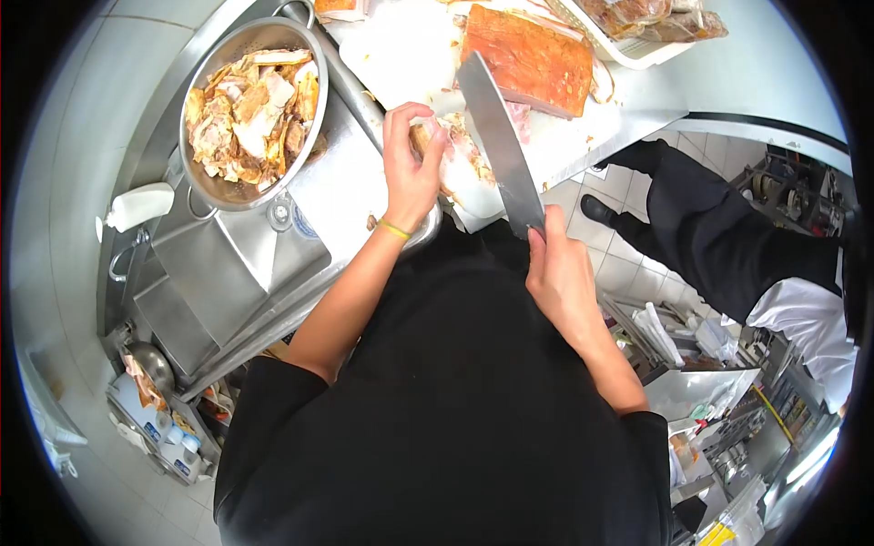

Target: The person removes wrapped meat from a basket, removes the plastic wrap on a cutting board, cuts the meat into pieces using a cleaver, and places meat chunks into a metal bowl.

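Note:
My right hand (pixel 562 273) is closed round the handle of a broad-bladed knife (pixel 503 136), its blade pointing up and away over the white cutting board (pixel 401 59). Against the blade's left side lies a piece of meat (pixel 466 159) with a browned edge. My left hand (pixel 414 173), with a yellow band at the wrist, curls its fingers and thumb about the left end of that piece. Part of the meat is hidden behind the blade. Just beyond sits a large slab of meat (pixel 533 64) with an orange-brown skin.
At the left, a steel colander (pixel 241 45) holds many cut meat pieces above a sink (pixel 296 250). A white tray (pixel 628 59) with packed meat stands at the back right. A white bottle (pixel 141 207) is by the tap. Another person in dark trousers (pixel 710 209) is at the right.

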{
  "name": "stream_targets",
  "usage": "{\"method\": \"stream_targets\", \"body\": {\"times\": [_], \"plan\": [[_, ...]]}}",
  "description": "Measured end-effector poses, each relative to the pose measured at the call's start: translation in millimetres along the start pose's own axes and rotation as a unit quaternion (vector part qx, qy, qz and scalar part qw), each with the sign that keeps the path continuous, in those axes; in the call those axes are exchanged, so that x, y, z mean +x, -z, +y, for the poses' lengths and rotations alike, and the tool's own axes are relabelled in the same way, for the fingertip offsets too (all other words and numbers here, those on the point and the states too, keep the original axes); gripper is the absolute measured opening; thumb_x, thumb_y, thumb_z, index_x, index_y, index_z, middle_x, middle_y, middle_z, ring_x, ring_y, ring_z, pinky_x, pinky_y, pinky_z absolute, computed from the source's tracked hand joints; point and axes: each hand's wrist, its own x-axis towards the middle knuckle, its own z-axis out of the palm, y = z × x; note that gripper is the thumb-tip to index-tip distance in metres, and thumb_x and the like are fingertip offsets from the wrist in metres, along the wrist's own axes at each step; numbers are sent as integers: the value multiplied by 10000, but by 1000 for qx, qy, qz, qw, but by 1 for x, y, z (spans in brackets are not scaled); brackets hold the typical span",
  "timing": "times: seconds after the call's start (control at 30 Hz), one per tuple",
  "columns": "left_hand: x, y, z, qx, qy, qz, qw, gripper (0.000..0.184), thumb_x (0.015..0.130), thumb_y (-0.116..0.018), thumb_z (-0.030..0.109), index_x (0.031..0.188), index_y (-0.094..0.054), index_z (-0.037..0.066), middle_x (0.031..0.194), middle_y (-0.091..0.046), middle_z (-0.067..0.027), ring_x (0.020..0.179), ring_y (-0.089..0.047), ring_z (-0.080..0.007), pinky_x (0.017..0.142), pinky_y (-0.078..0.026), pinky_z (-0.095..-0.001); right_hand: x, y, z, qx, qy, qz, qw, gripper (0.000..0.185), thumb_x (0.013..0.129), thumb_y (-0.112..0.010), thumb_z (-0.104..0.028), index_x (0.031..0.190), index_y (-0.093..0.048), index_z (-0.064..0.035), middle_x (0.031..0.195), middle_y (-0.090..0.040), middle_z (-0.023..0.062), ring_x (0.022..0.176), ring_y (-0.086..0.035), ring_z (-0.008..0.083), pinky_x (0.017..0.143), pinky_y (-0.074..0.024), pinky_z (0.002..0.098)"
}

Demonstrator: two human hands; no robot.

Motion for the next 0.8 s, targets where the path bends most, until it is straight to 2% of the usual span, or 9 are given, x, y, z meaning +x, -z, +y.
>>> {"method": "stream_targets", "body": {"times": [0.03,0.23,0.33,0.4,0.47,0.6,0.67,0.7,0.8], "plan": [[4,-10,4,35,0,28,999,230,846,-625,123,1035,-556,12,980,-548,-80,923,-513,-230,834,-411,-342,0,1,-7,-23,-2,-13,1000,204,924,-492,-51,1099,-404,6,600,-580,251,595,-583,475,556,-441,560],[5,-26,1,139,-58,24,988,185,795,-593,52,977,-573,22,947,-527,-147,896,-503,-322,820,-404,-414,9,-1,-13,-77,8,-68,995,263,790,-518,20,1033,-417,5,613,-589,192,614,-637,398,532,-496,495],[5,-26,-2,183,-103,16,978,191,799,-567,69,980,-577,9,954,-523,-174,909,-508,-344,824,-406,-437,0,-1,-11,-122,11,-109,986,196,823,-510,-15,1002,-432,-9,610,-599,166,580,-647,354,519,-516,457],[2,-25,-6,204,-110,20,973,209,805,-562,98,986,-578,-3,964,-510,-187,910,-510,-349,807,-416,-435,-15,0,-17,-140,18,-74,987,109,852,-512,-49,943,-457,-24,575,-584,117,469,-625,270,425,-504,369],[1,-23,-8,204,-103,0,974,220,804,-560,109,988,-579,-9,971,-507,-187,911,-511,-348,805,-421,-430,-18,8,-21,-100,-36,-158,982,245,803,-531,-9,1025,-429,19,618,-571,144,520,-612,330,473,-490,424],[2,-23,0,233,-63,-35,970,258,798,-551,129,1009,-584,-15,982,-506,-173,916,-511,-341,807,-433,-418,-4,3,-22,-89,-36,-138,986,153,830,-519,-23,959,-441,3,580,-554,124,480,-598,306,440,-477,403],[3,-25,-4,225,-67,-35,972,271,799,-548,123,1025,-585,-23,998,-517,-179,924,-512,-340,826,-431,-419,10,-2,-20,-131,19,-77,988,190,814,-555,-73,973,-499,15,494,-534,60,404,-589,185,364,-454,300],[2,-24,-5,231,-68,-31,970,276,798,-546,118,1029,-584,-29,1004,-521,-186,932,-513,-342,833,-429,-422,17,0,-22,-79,-9,-96,992,100,841,-521,-35,884,-431,-25,542,-544,112,460,-592,289,430,-470,389],[3,-22,-9,239,-64,-25,969,276,798,-539,105,1028,-582,-40,1014,-527,-197,952,-514,-347,850,-425,-428,42,-7,-18,-25,10,-80,996,119,829,-527,-30,917,-448,-11,533,-552,116,463,-596,282,434,-470,382]]}}
